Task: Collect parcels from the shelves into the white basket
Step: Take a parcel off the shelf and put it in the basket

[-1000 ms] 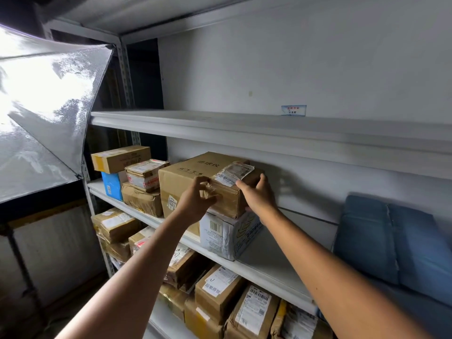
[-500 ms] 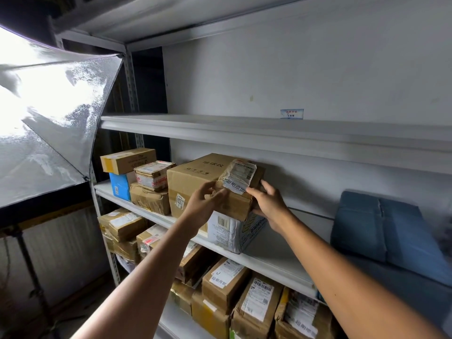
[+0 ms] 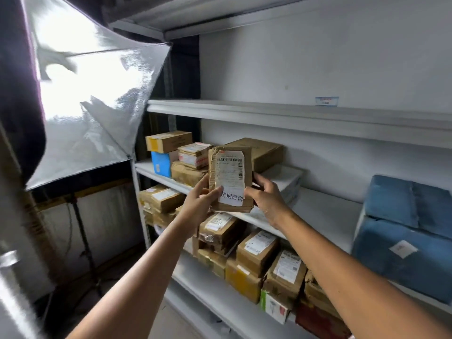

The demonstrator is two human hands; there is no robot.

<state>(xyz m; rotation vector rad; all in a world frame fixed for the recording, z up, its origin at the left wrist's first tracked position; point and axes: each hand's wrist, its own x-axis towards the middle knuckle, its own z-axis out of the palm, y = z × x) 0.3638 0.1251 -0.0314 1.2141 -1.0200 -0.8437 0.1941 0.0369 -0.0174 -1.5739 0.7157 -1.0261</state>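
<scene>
A small brown cardboard parcel point(image 3: 230, 177) with a white shipping label stands upright in the air in front of the middle shelf point(image 3: 318, 211). My left hand point(image 3: 199, 201) grips its lower left edge. My right hand point(image 3: 265, 199) grips its lower right edge. Behind it a large brown box point(image 3: 263, 151) and a white box point(image 3: 286, 178) stay on the shelf. The white basket is not in view.
Several brown parcels point(image 3: 256, 250) crowd the lower shelf, and more sit at the middle shelf's left end point(image 3: 181, 152). Blue wrapped bundles point(image 3: 406, 231) fill the right side. A silver lighting umbrella point(image 3: 93, 94) on a stand hangs at the left.
Both hands lifted the small parcel off the white box, pulled it toward me and tipped it upright so its label faces me. The view shifted left.
</scene>
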